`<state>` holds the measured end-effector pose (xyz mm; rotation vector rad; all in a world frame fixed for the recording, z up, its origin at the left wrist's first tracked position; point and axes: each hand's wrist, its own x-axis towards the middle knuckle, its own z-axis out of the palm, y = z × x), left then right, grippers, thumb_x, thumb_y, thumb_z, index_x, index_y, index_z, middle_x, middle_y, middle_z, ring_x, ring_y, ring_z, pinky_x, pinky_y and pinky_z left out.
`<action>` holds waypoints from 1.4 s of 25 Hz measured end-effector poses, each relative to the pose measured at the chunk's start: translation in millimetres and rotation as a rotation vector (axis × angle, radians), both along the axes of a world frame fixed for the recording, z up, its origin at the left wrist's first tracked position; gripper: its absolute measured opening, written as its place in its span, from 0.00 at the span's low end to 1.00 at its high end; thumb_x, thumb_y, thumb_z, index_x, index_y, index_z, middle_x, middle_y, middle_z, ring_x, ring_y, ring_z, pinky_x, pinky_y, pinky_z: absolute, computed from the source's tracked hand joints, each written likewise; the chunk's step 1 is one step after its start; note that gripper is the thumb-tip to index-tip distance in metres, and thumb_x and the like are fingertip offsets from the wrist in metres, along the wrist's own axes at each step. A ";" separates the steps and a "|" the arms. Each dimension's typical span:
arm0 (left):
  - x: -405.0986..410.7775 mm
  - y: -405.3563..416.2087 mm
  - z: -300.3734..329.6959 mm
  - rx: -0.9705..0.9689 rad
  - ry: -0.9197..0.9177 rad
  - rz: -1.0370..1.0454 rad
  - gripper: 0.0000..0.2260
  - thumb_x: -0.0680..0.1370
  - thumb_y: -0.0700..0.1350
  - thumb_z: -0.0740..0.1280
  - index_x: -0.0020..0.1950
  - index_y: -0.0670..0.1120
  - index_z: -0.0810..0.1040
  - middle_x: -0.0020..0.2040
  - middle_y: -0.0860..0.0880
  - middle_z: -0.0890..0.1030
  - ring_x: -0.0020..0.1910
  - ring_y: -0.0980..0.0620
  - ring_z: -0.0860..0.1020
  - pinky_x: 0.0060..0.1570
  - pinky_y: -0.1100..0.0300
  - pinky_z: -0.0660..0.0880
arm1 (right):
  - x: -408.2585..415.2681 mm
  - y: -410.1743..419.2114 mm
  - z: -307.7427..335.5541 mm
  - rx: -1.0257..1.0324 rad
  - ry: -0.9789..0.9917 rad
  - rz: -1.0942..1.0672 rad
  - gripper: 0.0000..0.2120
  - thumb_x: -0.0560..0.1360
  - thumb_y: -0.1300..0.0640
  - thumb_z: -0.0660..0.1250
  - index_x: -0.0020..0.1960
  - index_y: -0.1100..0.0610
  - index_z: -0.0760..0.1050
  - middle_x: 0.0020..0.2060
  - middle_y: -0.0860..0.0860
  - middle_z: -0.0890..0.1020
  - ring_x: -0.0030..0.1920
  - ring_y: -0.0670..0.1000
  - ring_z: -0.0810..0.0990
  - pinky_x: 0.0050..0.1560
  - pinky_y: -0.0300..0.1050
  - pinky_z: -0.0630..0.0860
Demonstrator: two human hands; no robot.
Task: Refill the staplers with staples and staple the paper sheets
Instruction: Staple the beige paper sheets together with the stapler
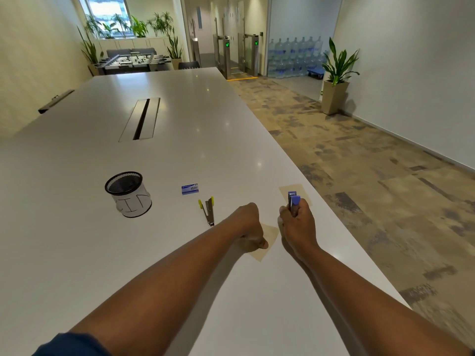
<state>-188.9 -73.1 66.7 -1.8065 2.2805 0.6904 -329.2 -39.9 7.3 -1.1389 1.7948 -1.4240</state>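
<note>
Lower right of centre, right hand grips the blue stapler over a paper sheet; left hand, fingers curled, pins another sheet. Stapling step, likely; next calls for squeezing at the paper's edge.

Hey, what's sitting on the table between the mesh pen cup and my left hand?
In the head view, the yellow stapler lies open between the mesh pen cup and your left hand. The blue staple box sits just beyond it.

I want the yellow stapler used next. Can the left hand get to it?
Probably yes. The yellow stapler lies open on the table, just beside the left hand, with nothing between them; that hand presses paper now.
</note>
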 end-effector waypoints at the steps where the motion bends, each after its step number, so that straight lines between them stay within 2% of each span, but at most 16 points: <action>1: 1.6 1.2 -0.5 -0.008 0.041 0.019 0.32 0.65 0.53 0.83 0.59 0.43 0.71 0.54 0.45 0.79 0.48 0.46 0.77 0.40 0.55 0.72 | 0.0 1.4 1.3 0.001 -0.025 -0.005 0.08 0.80 0.55 0.66 0.48 0.57 0.70 0.37 0.53 0.75 0.36 0.51 0.74 0.41 0.47 0.75; 4: 11.9 8.9 2.0 -0.121 0.254 0.097 0.21 0.70 0.43 0.77 0.59 0.43 0.74 0.53 0.46 0.78 0.49 0.46 0.75 0.41 0.55 0.73 | 1.6 7.2 9.2 -0.006 -0.166 0.031 0.09 0.80 0.55 0.66 0.49 0.60 0.70 0.35 0.52 0.76 0.34 0.49 0.74 0.37 0.43 0.75; 7: 30.5 17.4 12.4 -0.253 0.586 0.180 0.08 0.71 0.43 0.75 0.48 0.44 0.81 0.44 0.49 0.83 0.43 0.46 0.81 0.39 0.53 0.75 | 10.9 15.2 23.9 -0.009 -0.370 0.144 0.13 0.81 0.52 0.66 0.45 0.59 0.69 0.29 0.51 0.74 0.27 0.48 0.70 0.25 0.39 0.70; 9: 45.7 23.6 23.3 -0.279 0.861 0.268 0.03 0.73 0.43 0.75 0.45 0.50 0.84 0.41 0.53 0.85 0.42 0.52 0.83 0.41 0.52 0.79 | 22.9 17.9 36.2 0.002 -0.425 0.204 0.15 0.82 0.49 0.65 0.44 0.59 0.71 0.30 0.52 0.75 0.26 0.48 0.71 0.24 0.41 0.70; 10: 53.8 26.5 28.4 -0.303 0.959 0.281 0.04 0.73 0.43 0.75 0.43 0.52 0.84 0.41 0.55 0.85 0.42 0.56 0.83 0.43 0.54 0.79 | 31.0 18.2 42.8 0.017 -0.456 0.232 0.15 0.82 0.48 0.65 0.45 0.59 0.73 0.31 0.52 0.77 0.26 0.48 0.72 0.26 0.41 0.71; 13: 77.4 37.0 40.1 -0.414 1.058 0.232 0.12 0.72 0.39 0.77 0.40 0.58 0.85 0.53 0.61 0.82 0.52 0.67 0.79 0.50 0.70 0.73 | 57.0 19.2 62.1 0.067 -0.686 0.379 0.13 0.81 0.45 0.65 0.53 0.55 0.79 0.36 0.56 0.82 0.28 0.49 0.74 0.28 0.41 0.70; 15: 94.0 42.2 44.7 -0.468 1.060 0.236 0.14 0.71 0.35 0.78 0.42 0.56 0.87 0.64 0.60 0.75 0.59 0.67 0.75 0.54 0.71 0.72 | 72.0 18.1 73.6 0.068 -0.812 0.475 0.12 0.80 0.45 0.67 0.52 0.53 0.82 0.39 0.56 0.84 0.29 0.49 0.74 0.27 0.40 0.69; 18: 119.7 51.6 45.1 -0.439 1.076 0.265 0.13 0.72 0.32 0.76 0.49 0.49 0.87 0.68 0.62 0.69 0.64 0.63 0.73 0.60 0.67 0.73 | 90.9 16.1 81.3 0.054 -0.749 0.513 0.03 0.77 0.56 0.72 0.47 0.51 0.85 0.38 0.53 0.82 0.29 0.47 0.74 0.26 0.39 0.68; 20: 135.5 57.6 44.8 -0.368 1.118 0.282 0.18 0.74 0.30 0.72 0.57 0.49 0.84 0.69 0.59 0.70 0.62 0.60 0.77 0.58 0.64 0.76 | 102.1 15.1 83.9 0.044 -0.639 0.496 0.06 0.77 0.61 0.71 0.51 0.52 0.83 0.38 0.52 0.82 0.30 0.47 0.75 0.26 0.40 0.69; 23: 155.4 62.1 46.3 -0.048 1.526 0.453 0.21 0.78 0.34 0.62 0.68 0.52 0.74 0.65 0.43 0.80 0.54 0.47 0.81 0.53 0.50 0.81 | 115.1 14.8 87.7 0.037 -0.514 0.502 0.08 0.77 0.59 0.72 0.55 0.51 0.80 0.39 0.48 0.86 0.33 0.45 0.80 0.30 0.40 0.71; 25: 166.2 63.7 48.6 0.123 1.686 0.530 0.14 0.81 0.39 0.62 0.65 0.50 0.75 0.58 0.42 0.84 0.52 0.44 0.83 0.46 0.49 0.83 | 122.1 15.6 89.0 0.025 -0.397 0.536 0.05 0.76 0.57 0.73 0.52 0.52 0.80 0.37 0.47 0.85 0.35 0.46 0.81 0.33 0.41 0.72; 26: 170.5 64.9 48.8 0.114 1.648 0.518 0.11 0.82 0.41 0.64 0.63 0.48 0.77 0.56 0.43 0.86 0.50 0.46 0.84 0.42 0.52 0.82 | 125.4 16.3 89.0 0.012 -0.333 0.553 0.03 0.76 0.57 0.73 0.48 0.53 0.80 0.36 0.47 0.84 0.35 0.47 0.80 0.33 0.41 0.72; 28: 176.4 65.5 45.2 -0.015 1.477 0.474 0.12 0.79 0.39 0.71 0.62 0.47 0.79 0.51 0.44 0.88 0.45 0.49 0.86 0.36 0.59 0.80 | 131.6 17.9 90.0 -0.030 -0.248 0.593 0.03 0.75 0.58 0.73 0.44 0.56 0.80 0.34 0.50 0.82 0.35 0.49 0.79 0.31 0.38 0.72; 30: 178.6 64.6 41.3 -0.080 1.429 0.506 0.14 0.77 0.35 0.72 0.60 0.48 0.81 0.49 0.46 0.88 0.44 0.52 0.87 0.37 0.63 0.79 | 135.2 18.8 90.6 -0.041 -0.260 0.621 0.03 0.75 0.59 0.73 0.44 0.59 0.80 0.35 0.53 0.82 0.35 0.50 0.78 0.29 0.35 0.71; 33: 179.1 64.5 39.5 -0.085 1.483 0.545 0.11 0.78 0.35 0.71 0.54 0.48 0.85 0.50 0.46 0.88 0.47 0.52 0.85 0.45 0.59 0.80 | 136.7 18.8 91.0 -0.002 -0.385 0.595 0.02 0.76 0.60 0.72 0.47 0.55 0.81 0.36 0.52 0.80 0.34 0.51 0.76 0.28 0.38 0.71; 35: 178.8 63.4 37.7 -0.137 1.475 0.555 0.09 0.77 0.35 0.71 0.49 0.48 0.86 0.45 0.46 0.87 0.42 0.49 0.82 0.41 0.57 0.77 | 137.3 17.8 90.7 0.026 -0.469 0.573 0.04 0.77 0.58 0.71 0.50 0.53 0.82 0.37 0.50 0.79 0.33 0.49 0.76 0.28 0.39 0.71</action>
